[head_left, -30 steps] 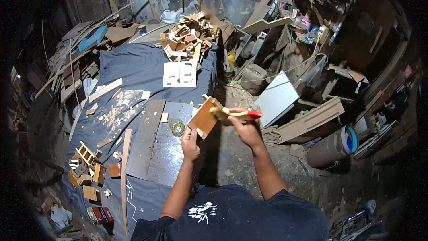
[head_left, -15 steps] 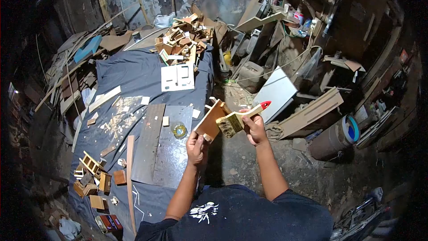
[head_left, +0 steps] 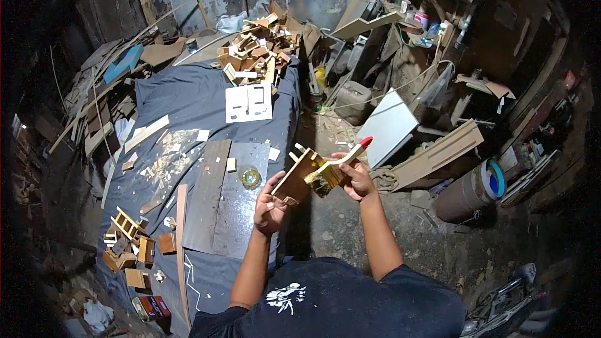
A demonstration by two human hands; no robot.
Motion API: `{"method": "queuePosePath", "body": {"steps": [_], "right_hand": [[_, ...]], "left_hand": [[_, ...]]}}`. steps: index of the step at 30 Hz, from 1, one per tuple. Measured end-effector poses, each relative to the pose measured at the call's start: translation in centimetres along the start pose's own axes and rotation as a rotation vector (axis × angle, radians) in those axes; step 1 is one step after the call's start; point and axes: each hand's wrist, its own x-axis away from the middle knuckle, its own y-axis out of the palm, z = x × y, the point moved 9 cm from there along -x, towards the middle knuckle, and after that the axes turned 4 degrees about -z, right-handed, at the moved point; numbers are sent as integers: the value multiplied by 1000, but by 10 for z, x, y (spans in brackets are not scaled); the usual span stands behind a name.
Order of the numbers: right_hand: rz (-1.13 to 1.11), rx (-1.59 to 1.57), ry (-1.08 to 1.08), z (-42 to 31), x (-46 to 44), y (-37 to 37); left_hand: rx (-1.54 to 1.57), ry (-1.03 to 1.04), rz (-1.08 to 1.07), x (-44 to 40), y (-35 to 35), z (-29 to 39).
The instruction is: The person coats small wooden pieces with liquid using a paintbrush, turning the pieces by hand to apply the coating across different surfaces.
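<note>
My left hand point(head_left: 270, 205) grips the lower left edge of a small brown wooden piece point(head_left: 293, 178), with pale short bars sticking out at its far end. My right hand point(head_left: 355, 180) is closed around a wide paintbrush point(head_left: 350, 158) with a pale, red-tipped handle. The brush's bristles point(head_left: 320, 184) lie close against the right side of the wooden piece; whether they touch it I cannot tell. Left of my hands, a round glass dish point(head_left: 250, 178) with yellowish contents stands on a shiny grey board point(head_left: 241, 225), beside a small pale block point(head_left: 231, 164).
A cloth-covered table point(head_left: 206, 97) carries a heap of small wooden pieces point(head_left: 260, 50), a white panel point(head_left: 248, 103) and wood chips point(head_left: 172, 163). More small wooden items point(head_left: 128, 250) lie at the near left. On the right are leaning boards point(head_left: 388, 128) and a drum point(head_left: 466, 194).
The brush has tilted, its handle tip shifting slightly left and up. The wooden piece has turned a little, and my left hand has moved slightly left with its palm more visible.
</note>
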Motion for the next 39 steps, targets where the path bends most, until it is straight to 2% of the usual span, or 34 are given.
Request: {"method": "queuePosePath", "body": {"steps": [2,4,6,8,14,16,18,21,22,26,29,30,31,32,34,36,39], "right_hand": [[-28,2,-12,-3,1,0],[-63,5,-20,-8,-2,3],[-127,79,-37,-17,-5,8],[-132,128,-24,-21,-10,10],[-450,504,66,-27,-21,41],[-474,491,73,-29,-23,49],[-614,560,115,-26,-24,63],[-698,719,134,-27,-30,78],[-767,818,115,-25,-29,83],[-799,815,83,-16,-32,83],[-677,785,29,-19,-34,77],[-595,801,-17,-23,-36,72],[-467,750,62,-19,-38,60],[-467,749,67,-19,-35,63],[-167,831,86,-24,-35,46],[-79,823,30,-19,-30,49],[214,740,-109,-21,-16,54]], "left_hand": [[-73,6,46,1,-11,2],[-139,-114,9,1,-18,-3],[-160,-104,26,-1,-24,-3],[-252,-229,81,-2,-32,-8],[-293,-392,116,1,-50,-13],[-378,-509,102,3,-52,-17],[-403,-542,91,2,-47,-16],[-578,-651,47,3,-59,-24],[-578,-650,50,4,-66,-27],[-447,-654,96,14,-74,-37],[-235,-495,303,20,-77,-32],[-232,-495,306,24,-85,-36],[-164,-424,236,25,-95,-38],[-97,-353,167,23,-98,-38],[-85,-343,177,25,-105,-43],[-44,-258,160,21,-96,-39],[-74,-209,215,12,-72,-32]]}}
